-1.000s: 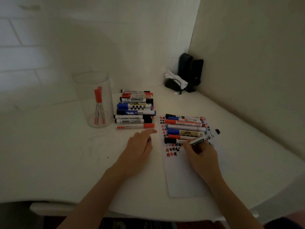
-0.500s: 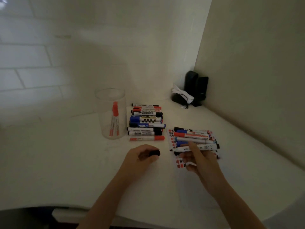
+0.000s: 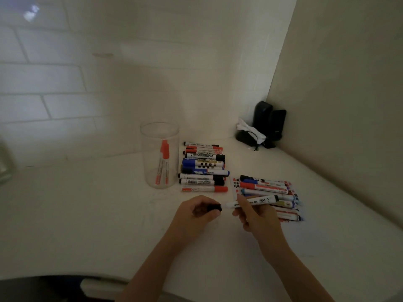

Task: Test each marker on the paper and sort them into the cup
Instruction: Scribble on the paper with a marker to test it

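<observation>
White bench (image 3: 87, 225) in a tiled corner: my right hand (image 3: 257, 216) grips a marker (image 3: 259, 201), my left hand (image 3: 196, 214) pinches its cap (image 3: 214, 207) at the tip. Beyond stand the cup (image 3: 160, 155), two marker piles, paper (image 3: 236, 186).

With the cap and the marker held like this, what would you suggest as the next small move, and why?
Probably push the black cap onto the marker. The left hand pinches the cap right at the marker's tip, the right hand holds the barrel level, and the two look lined up. After that it could go into the cup.
</observation>
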`<control>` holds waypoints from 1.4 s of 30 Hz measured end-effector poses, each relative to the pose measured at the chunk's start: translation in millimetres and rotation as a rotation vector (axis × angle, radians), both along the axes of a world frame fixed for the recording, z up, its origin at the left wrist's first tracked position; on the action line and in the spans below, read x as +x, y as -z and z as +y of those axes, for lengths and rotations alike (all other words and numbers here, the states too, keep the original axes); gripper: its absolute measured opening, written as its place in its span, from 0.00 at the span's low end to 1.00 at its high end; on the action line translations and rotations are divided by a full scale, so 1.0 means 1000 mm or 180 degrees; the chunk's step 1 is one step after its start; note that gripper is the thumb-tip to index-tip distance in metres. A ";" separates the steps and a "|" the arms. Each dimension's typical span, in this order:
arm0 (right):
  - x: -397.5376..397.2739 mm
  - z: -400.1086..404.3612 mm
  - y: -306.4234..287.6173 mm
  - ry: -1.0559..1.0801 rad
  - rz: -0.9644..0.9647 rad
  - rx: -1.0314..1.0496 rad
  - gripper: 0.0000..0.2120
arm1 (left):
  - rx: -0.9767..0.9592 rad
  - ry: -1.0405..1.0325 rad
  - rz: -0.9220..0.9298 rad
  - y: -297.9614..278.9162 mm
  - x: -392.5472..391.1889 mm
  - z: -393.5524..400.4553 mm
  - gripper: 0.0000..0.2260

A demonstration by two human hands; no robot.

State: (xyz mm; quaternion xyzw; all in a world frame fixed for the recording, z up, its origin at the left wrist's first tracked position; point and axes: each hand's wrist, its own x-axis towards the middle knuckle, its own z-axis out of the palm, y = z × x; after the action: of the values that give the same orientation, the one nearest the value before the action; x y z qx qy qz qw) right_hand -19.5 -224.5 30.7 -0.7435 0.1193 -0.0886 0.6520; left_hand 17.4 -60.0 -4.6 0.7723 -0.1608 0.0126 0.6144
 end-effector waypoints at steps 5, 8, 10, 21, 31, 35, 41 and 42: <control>0.003 0.007 0.003 -0.0079 -0.0026 -0.0047 0.11 | -0.0052 0.0013 -0.0024 0.001 0.001 0.001 0.11; 0.005 0.009 0.003 -0.0091 -0.0016 0.0040 0.10 | -0.0075 -0.0047 0.0008 0.002 0.001 0.001 0.09; 0.006 0.010 0.003 -0.0116 0.0021 0.0134 0.10 | -0.0124 -0.0077 0.0022 0.004 0.001 0.001 0.09; 0.001 0.004 -0.009 -0.0135 0.0545 0.1003 0.15 | -0.0608 -0.0238 0.0249 -0.004 -0.001 0.004 0.07; -0.012 0.021 -0.020 -0.1025 -0.0019 -0.1195 0.05 | -0.1440 -0.1218 -0.0306 -0.040 -0.022 0.015 0.08; -0.002 0.058 -0.023 -0.1157 -0.0419 -0.1560 0.05 | -0.1375 -0.1435 -0.0608 -0.057 -0.030 0.037 0.10; 0.016 0.086 -0.039 -0.1015 -0.0725 -0.1519 0.10 | -0.1369 -0.1881 -0.1107 -0.119 -0.013 0.097 0.10; 0.020 0.083 -0.041 -0.0957 -0.0722 -0.1561 0.08 | -0.1321 -0.1935 -0.1253 -0.136 -0.005 0.107 0.10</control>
State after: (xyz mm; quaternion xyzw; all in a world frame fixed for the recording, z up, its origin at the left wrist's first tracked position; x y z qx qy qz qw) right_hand 0.0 -141.0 71.4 -0.8734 -0.0905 -0.0997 0.4680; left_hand 12.4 47.4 131.4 0.6273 -0.0338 0.3729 0.6828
